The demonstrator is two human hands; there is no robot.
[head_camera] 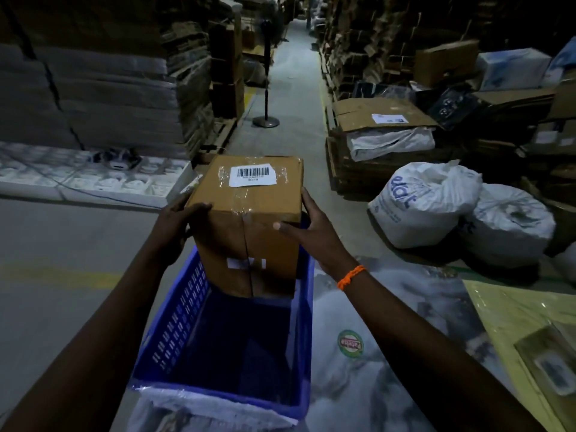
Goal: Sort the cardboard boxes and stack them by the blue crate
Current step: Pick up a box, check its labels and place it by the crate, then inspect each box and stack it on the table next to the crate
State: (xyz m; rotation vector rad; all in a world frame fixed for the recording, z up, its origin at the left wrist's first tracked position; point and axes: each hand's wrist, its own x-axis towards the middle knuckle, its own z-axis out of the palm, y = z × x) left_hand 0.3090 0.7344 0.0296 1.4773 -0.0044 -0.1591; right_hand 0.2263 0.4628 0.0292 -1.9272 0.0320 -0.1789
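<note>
**A:** Where's the cardboard box [249,219] right now?

**B:** Squeezed between the two grips, standing tall, barcode label [253,175] on top. Its lower end hangs below the grips, inside the far end of the blue crate [174,322]. I can't tell whether it rests on the crate's bottom or hangs just clear of it.

**A:** And the hold?

**B:** The left grip [177,232] has its fingers curled over the box's upper left edge. The right grip [311,232] has its thumb across the near face and its fingers down the right side. Both are closed on the box, high up, with nothing underneath it.

**A:** That's my worry. What could go wrong?

**B:** Mostly a slip, I'd say. It's a side squeeze near the top, and clear tape [246,207] runs across the faces close to the thumbs, so the box could slide down between the grips. If it comes out at an angle, its lower end could also catch the crate's far wall and tip the crate.

**A:** And setting it down?

**B:** To the right of the right grip, white sacks [427,204] crowd the floor. Below that grip lies a glossy printed sheet [374,338], and a tall box set there may slide or topple. The light is dim too, so edges are easy to misjudge.
</note>
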